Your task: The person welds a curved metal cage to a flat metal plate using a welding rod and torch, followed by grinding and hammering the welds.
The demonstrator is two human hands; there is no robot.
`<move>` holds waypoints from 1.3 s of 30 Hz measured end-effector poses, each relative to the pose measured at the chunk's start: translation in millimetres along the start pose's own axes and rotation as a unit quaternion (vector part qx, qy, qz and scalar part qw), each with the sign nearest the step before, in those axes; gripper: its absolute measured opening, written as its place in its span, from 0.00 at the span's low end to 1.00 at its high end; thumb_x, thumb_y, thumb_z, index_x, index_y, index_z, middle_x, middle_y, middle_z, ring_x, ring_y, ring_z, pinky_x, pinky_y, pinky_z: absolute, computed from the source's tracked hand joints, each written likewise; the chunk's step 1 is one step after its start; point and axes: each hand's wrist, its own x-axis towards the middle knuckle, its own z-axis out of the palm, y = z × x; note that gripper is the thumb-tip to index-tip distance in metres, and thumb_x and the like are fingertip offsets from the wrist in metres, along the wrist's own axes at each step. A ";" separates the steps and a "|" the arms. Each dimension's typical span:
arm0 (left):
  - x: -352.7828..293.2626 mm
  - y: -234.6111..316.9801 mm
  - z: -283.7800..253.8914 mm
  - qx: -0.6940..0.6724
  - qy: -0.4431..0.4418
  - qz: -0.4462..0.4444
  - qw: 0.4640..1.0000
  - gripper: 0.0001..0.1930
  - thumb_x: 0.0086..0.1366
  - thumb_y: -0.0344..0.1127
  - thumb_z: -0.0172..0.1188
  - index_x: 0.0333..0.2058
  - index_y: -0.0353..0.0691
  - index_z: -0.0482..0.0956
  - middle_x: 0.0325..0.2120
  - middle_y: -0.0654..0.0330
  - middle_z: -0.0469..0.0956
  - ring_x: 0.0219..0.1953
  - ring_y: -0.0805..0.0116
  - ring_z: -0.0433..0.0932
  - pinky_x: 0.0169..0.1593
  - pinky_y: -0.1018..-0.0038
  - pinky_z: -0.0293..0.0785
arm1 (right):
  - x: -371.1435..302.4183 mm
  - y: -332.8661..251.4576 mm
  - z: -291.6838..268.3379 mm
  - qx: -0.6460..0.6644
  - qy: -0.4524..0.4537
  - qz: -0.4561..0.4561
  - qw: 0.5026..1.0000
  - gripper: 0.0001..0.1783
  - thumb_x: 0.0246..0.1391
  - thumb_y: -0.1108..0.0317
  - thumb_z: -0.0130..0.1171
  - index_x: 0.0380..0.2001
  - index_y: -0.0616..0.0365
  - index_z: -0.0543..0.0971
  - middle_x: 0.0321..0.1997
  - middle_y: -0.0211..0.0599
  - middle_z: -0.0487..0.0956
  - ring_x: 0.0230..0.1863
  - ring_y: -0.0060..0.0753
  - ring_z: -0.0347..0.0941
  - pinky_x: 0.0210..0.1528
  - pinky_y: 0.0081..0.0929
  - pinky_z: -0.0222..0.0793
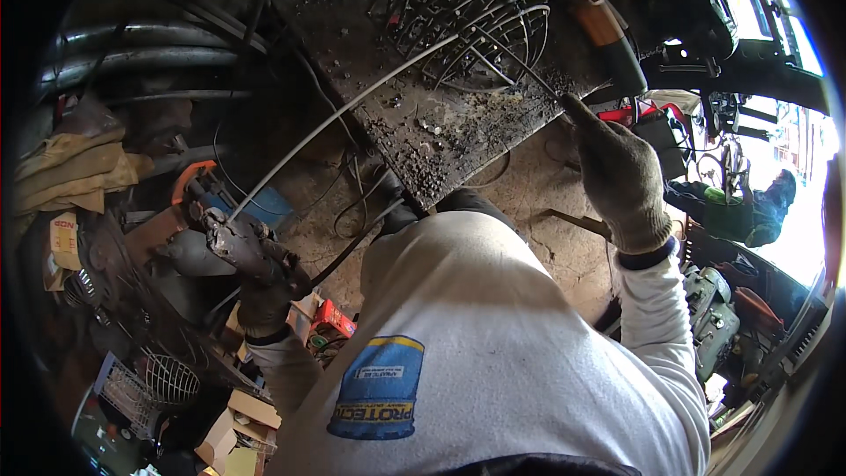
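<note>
My left hand (263, 304), in a dark glove, is closed round a worn, clamp-like tool (236, 245) that resembles a welding electrode holder. From its jaws a long, pale, slightly bowed rod (339, 112) reaches up to a rounded cage of curved metal wires (507, 11) on the metal tabletop (388, 119). My right hand (621, 176), in a grey knitted glove, grips a thin dark rod (527, 69), whose far end meets the cage close to the pale rod's tip. Whether the two tips touch, I cannot tell.
Dark crumbs of debris (423, 159) litter the table's near corner. An orange-and-black angle grinder (608, 35) rests at its right edge. Cables (357, 194) hang below on the left. Brown folded cloth (75, 167), cardboard boxes (251, 414) and a metal machine part (709, 308) crowd the sides.
</note>
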 end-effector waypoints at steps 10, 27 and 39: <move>5.2 6.5 10.4 0.028 -0.043 0.034 0.998 0.26 0.45 0.15 0.65 0.45 0.38 0.70 0.35 0.54 0.72 0.25 0.67 0.73 0.26 0.69 0.66 | -1.2 2.9 3.2 -0.013 0.028 -0.039 0.999 0.25 0.61 0.73 0.55 0.62 0.48 0.76 0.41 0.48 0.84 0.37 0.49 0.82 0.39 0.39 0.79; 14.7 4.6 -1.5 -0.012 -0.124 -0.007 0.992 0.24 0.50 0.18 0.69 0.44 0.39 0.71 0.34 0.57 0.73 0.25 0.69 0.74 0.25 0.72 0.65 | -0.1 -1.3 -2.4 -0.046 0.008 -0.025 0.999 0.25 0.60 0.70 0.56 0.61 0.44 0.76 0.34 0.41 0.82 0.33 0.47 0.81 0.33 0.41 0.77; 10.6 10.1 5.3 0.117 -0.035 -0.021 0.992 0.15 0.58 0.25 0.61 0.44 0.40 0.71 0.36 0.64 0.71 0.33 0.73 0.72 0.41 0.71 0.71 | 1.1 -1.8 0.2 -0.033 0.026 -0.031 0.999 0.25 0.59 0.71 0.55 0.60 0.44 0.77 0.31 0.40 0.81 0.32 0.46 0.81 0.33 0.40 0.77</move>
